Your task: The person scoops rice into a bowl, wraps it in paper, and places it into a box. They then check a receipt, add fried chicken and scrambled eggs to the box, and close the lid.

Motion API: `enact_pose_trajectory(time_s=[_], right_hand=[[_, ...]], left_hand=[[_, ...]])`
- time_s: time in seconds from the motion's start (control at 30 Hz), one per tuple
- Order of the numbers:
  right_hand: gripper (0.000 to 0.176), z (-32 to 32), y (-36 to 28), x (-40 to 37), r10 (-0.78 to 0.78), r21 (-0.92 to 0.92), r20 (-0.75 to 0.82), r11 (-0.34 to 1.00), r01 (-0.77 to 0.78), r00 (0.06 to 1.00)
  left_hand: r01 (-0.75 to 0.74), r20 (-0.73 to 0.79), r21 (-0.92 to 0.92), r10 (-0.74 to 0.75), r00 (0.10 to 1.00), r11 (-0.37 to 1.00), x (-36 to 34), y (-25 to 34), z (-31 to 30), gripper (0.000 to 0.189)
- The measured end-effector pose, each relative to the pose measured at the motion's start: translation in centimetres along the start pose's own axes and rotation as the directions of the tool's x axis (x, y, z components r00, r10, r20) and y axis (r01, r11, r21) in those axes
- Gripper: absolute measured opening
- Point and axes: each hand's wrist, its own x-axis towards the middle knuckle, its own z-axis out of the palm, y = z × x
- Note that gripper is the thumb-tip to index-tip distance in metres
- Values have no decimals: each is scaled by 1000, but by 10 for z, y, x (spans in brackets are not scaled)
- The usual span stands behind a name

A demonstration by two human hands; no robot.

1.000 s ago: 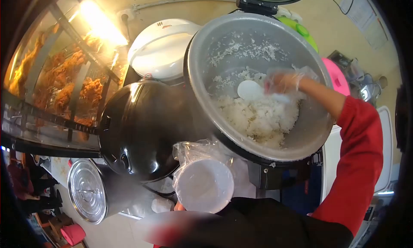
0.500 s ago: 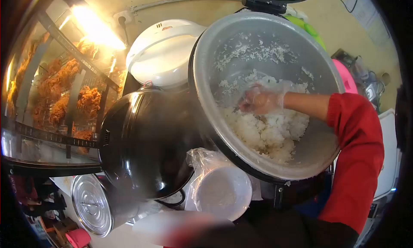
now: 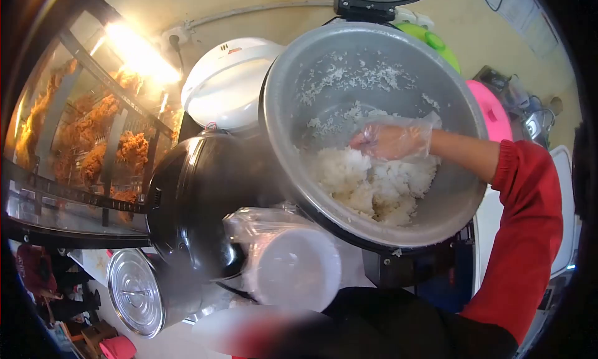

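Observation:
My right hand (image 3: 389,141), in a clear plastic glove, is inside a large grey metal pot (image 3: 458,219). Its fingers curl closed against the upper part of the white rice (image 3: 374,184), partly hidden by the glove and the rice. Loose grains cling to the pot's inner wall above the hand. My left hand is not in view. Below the pot stands a round white bowl (image 3: 298,268) with clear plastic (image 3: 249,222) at its upper left edge.
A lit glass case (image 3: 81,191) with fried food (image 3: 132,147) is at left. Beside the pot are a dark rounded vessel (image 3: 187,203), a white appliance (image 3: 233,78) and a pink object (image 3: 489,110). A lidded metal pot (image 3: 134,293) stands lower left. Blur covers a patch at bottom.
My right hand has moved right within the pot, and its fingers show more sharply. The view has shifted, so the pot and the white bowl appear farther left.

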Motion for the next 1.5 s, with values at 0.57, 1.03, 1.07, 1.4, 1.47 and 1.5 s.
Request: enact_pose_trajectory(time_s=[0.57, 1.03, 1.07, 1.4, 1.47, 1.5], right_hand=[[39, -11, -136, -171, -215, -366, -815, 911, -191, 537], [57, 33, -130, -246, -242, -580, -722, 722, -376, 649], [54, 29, -125, -248, -338, -626, -751, 637, -449, 567], [20, -48, 20, -66, -217, -684, -469, 703, -196, 856], [22, -44, 54, 3, -168, -715, -371, 680, -165, 913], [23, -39, 61, 38, -94, -705, -341, 684, -188, 935]], left_hand=[[-113, 339, 40, 93, 936, 993, 109, -81, 210, 55], [111, 358, -10, -100, 928, 994, 120, -61, 200, 64], [47, 380, 26, -53, 923, 999, 123, -54, 201, 63], [-40, 421, -193, 119, 899, 980, 114, 26, 167, 72], [-99, 380, -212, 176, 908, 972, 112, 28, 162, 72], [-133, 364, -224, 210, 908, 965, 113, 30, 160, 71]])
